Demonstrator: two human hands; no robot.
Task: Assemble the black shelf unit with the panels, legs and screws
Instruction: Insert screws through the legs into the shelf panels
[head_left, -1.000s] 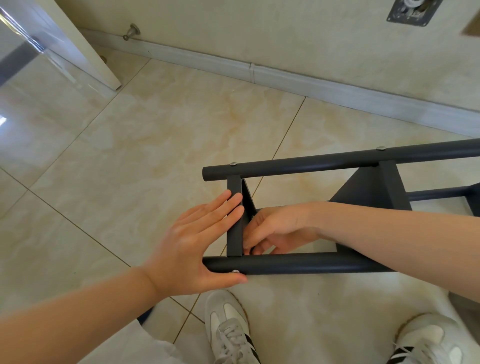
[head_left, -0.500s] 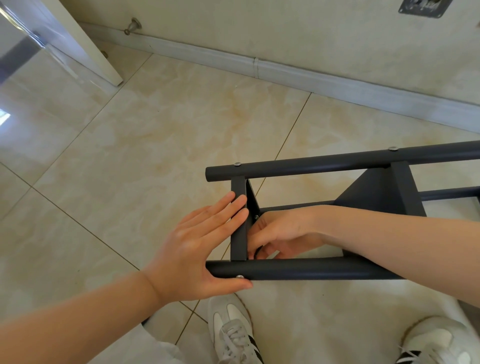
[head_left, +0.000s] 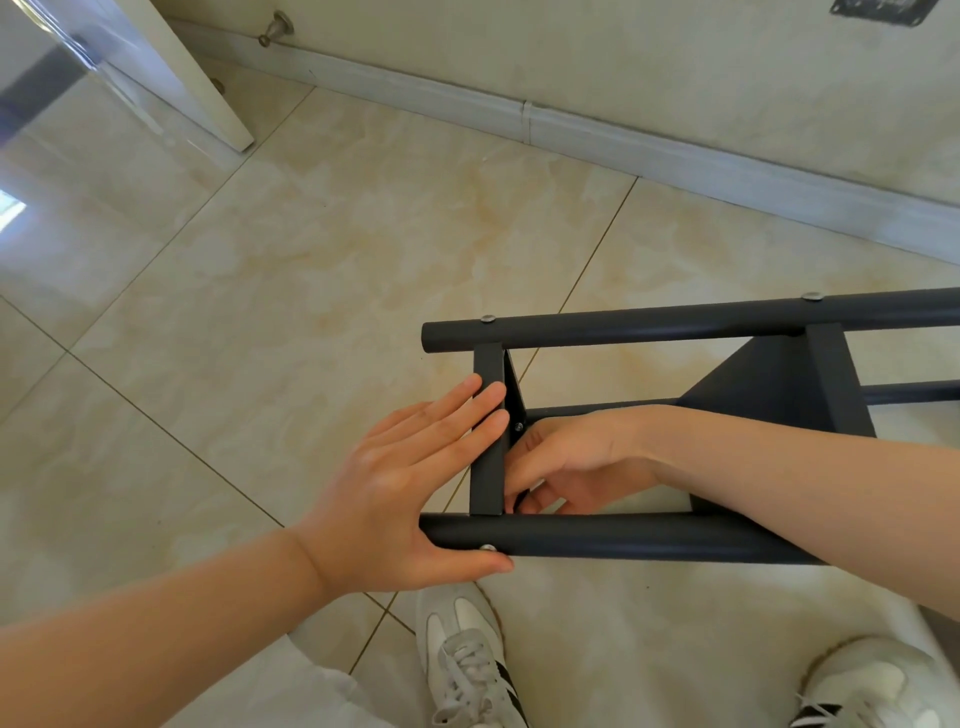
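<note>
The black shelf unit (head_left: 675, 322) lies on its side on the tiled floor, two round legs running left to right with silver screw heads on them. My left hand (head_left: 410, 488) presses flat, fingers straight, against the end panel (head_left: 488, 467), its thumb under the near leg (head_left: 597, 538). My right hand (head_left: 566, 462) reaches inside the frame behind that panel, fingers curled at the corner by the near leg. What they hold is hidden. A screw (head_left: 518, 427) shows on the panel's inner side. A second panel (head_left: 779, 384) sits further right.
A wall with a white skirting board (head_left: 571, 130) runs along the back. A white door edge (head_left: 197, 88) and a door stop (head_left: 275, 28) stand at the far left. My two white shoes (head_left: 467, 670) are just below the frame.
The hands and shelf unit keep the same pose. Only the camera view has shifted slightly, so the frame sits a little lower in view.
</note>
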